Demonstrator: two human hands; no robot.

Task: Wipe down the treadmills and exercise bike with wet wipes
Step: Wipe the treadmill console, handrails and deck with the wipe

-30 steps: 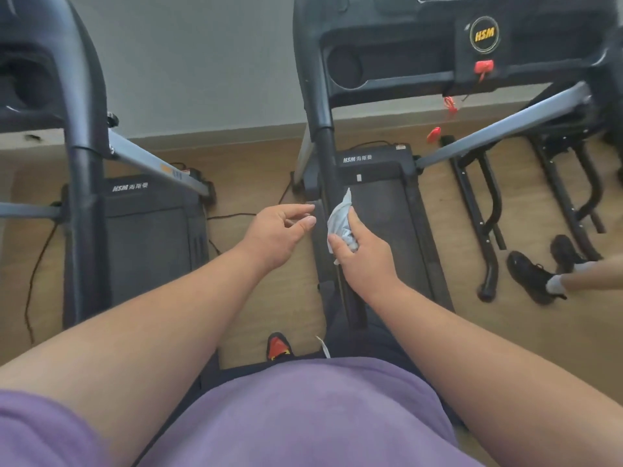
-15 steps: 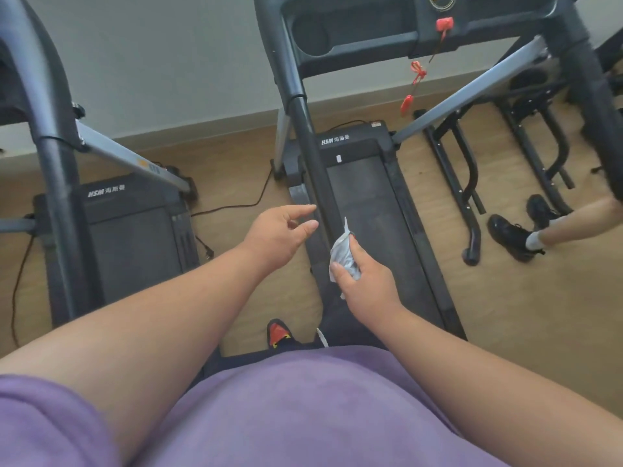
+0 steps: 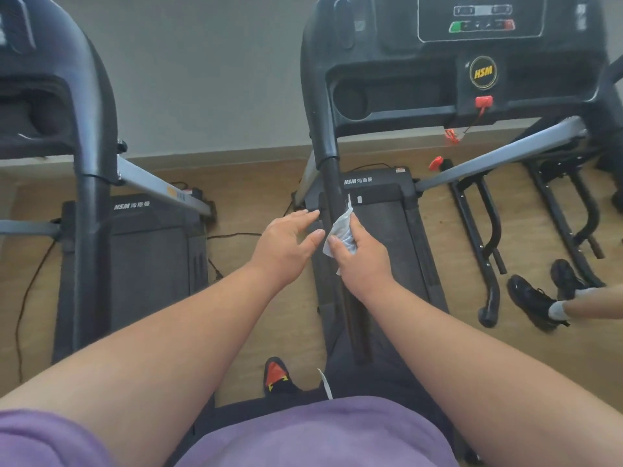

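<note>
My right hand (image 3: 362, 261) grips a crumpled white wet wipe (image 3: 341, 229) beside the black left handrail (image 3: 332, 183) of the right-hand treadmill (image 3: 387, 210). My left hand (image 3: 286, 246) hovers just left of the wipe with its fingers straight and spread, holding nothing. The treadmill's console (image 3: 478, 18) with an HSM badge sits at the top right. A second black treadmill (image 3: 135, 251) stands to the left, its upright (image 3: 89, 203) in the foreground.
Another person's black shoes (image 3: 536, 298) and a bare leg stand on the wooden floor at the right, next to black metal frames (image 3: 488, 230). A red safety clip (image 3: 436, 162) dangles under the console. Power cables (image 3: 30, 291) trail on the floor by the left treadmill.
The view has tilted up, bringing the console into sight. Both hands have risen along the handrail, and my left hand has come closer to the wipe.
</note>
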